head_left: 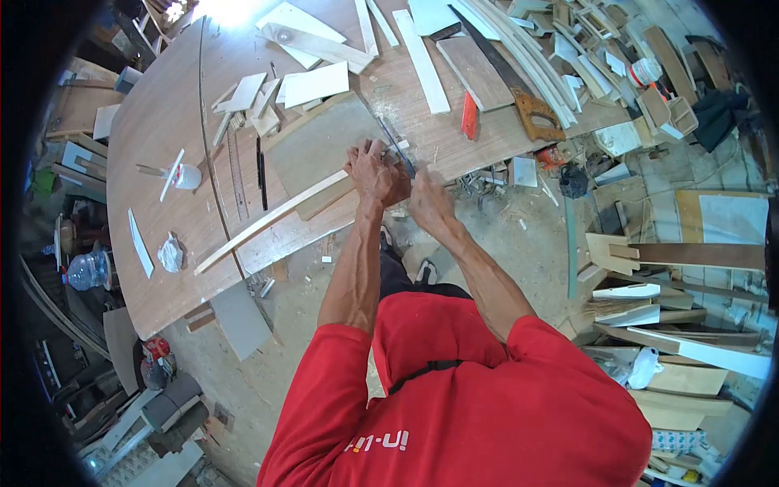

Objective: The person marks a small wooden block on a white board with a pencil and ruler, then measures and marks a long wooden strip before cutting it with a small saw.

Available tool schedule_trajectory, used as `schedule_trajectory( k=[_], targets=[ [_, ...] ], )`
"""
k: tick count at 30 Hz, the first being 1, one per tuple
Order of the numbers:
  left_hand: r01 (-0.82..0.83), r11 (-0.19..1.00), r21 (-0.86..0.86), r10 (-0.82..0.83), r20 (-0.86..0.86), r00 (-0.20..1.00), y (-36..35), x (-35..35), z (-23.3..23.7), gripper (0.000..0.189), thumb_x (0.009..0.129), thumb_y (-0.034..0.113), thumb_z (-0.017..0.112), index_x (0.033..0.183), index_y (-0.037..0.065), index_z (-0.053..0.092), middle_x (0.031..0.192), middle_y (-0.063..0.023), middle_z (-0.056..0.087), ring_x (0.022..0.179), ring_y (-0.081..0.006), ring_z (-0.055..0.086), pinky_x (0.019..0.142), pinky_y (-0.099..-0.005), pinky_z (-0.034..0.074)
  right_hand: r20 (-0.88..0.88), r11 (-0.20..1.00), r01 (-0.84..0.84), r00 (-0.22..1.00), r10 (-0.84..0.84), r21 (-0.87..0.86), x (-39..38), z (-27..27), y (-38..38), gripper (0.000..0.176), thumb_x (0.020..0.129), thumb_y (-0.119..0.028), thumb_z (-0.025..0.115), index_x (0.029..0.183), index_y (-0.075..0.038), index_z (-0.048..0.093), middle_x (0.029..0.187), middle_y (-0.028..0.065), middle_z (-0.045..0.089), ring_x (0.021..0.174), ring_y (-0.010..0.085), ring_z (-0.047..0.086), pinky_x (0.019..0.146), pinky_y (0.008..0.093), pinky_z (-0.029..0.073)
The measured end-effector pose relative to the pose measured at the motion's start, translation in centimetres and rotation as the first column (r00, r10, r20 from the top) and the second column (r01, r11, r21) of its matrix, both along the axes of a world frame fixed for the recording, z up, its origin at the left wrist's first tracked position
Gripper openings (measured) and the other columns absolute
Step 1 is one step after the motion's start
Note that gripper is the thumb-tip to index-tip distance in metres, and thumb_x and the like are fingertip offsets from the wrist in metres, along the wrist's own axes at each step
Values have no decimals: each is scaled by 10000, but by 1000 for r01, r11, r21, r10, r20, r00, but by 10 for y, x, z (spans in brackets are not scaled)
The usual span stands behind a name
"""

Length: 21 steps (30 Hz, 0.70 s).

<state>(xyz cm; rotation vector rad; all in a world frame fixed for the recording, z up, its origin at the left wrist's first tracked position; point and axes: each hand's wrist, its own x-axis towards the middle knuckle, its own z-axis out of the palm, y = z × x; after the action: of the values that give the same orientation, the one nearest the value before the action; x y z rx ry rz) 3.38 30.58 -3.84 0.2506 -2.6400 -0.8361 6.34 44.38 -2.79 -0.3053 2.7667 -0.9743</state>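
Observation:
At the near edge of the wooden table, my left hand [378,174] is closed and presses on the end of a long thin wooden strip [276,217]. The strip runs from there to the lower left, over a brown board [312,146]. My right hand [432,201] is closed around the near end of a narrow saw-like tool [395,148], whose dark blade points away across the table beside my left fingers. The handle and the exact contact with the strip are hidden by my hands.
A handsaw [537,118] with a wooden handle and a red-orange object [469,116] lie to the right. A white cup [186,177], a crumpled plastic bag [170,253] and white offcuts [316,84] are on the left and far side. Wood pieces are stacked around the floor.

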Motion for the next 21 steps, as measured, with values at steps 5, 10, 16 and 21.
schedule_trajectory(
  k=[5,10,16,21],
  targets=[
    [3,1000,-3,-3,19,1000,0,0,3,203,756,139,637,950,90,604,1076,-84,581,1017,-342,471,836,-491,351,119,1000,15,993,-16,8,14,28,9,410,934,-164,419,1294,27,371,749,355,610,763,557,607,667,640,441],
    [-5,1000,4,5,23,1000,0,1,0,198,774,163,634,960,103,606,1075,-84,579,1031,-336,466,836,-491,353,-29,1000,-3,1000,3,2,10,25,4,388,954,-191,413,1264,41,392,756,346,618,761,550,609,672,621,459],
    [1,1000,-3,-1,91,996,-2,2,-3,190,792,182,630,969,115,613,1073,-74,574,1037,-329,463,844,-481,350,69,998,-7,998,2,64,-3,24,-3,330,899,-124,432,1177,51,460,783,331,631,800,530,622,707,595,482],
    [-10,1000,-27,11,29,1000,-4,-4,-9,181,795,183,633,963,116,614,1048,-70,575,1029,-324,467,848,-473,343,126,994,17,992,-31,108,25,48,12,242,896,-118,445,1060,53,491,784,332,631,806,528,625,714,594,486]
  ],
)
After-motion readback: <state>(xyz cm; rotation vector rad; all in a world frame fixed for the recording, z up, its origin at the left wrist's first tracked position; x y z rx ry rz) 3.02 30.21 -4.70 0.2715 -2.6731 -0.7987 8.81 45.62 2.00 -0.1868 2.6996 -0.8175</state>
